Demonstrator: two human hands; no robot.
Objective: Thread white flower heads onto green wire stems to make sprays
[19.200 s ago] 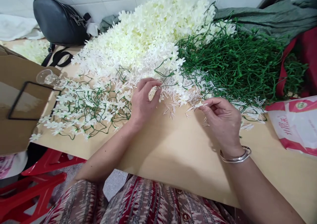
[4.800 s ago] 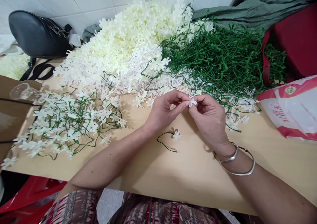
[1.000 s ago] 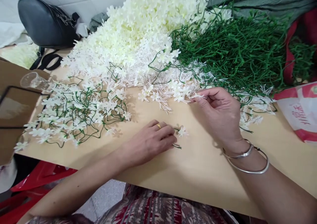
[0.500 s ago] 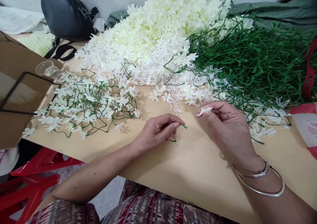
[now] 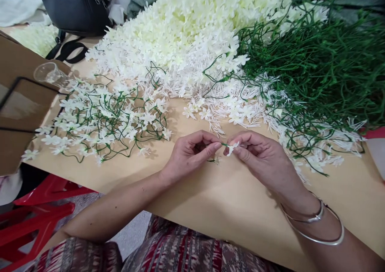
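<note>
My hands have just come together, fingertips close: my left hand (image 5: 191, 152) pinches a green stem (image 5: 224, 144), my right hand (image 5: 263, 158) a white flower (image 5: 232, 148) at the left's three o'clock, so the two seem to meet. Flowered sprigs (image 5: 114, 111) lie past nine o'clock, loose stems (image 5: 315, 69) toward two.

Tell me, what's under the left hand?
Peeking out at the edge of the left hand, a short bit of green stem and a blurry white flower show on the table. The hand covers whatever lies further under it, so I can't say what else is there.
</note>
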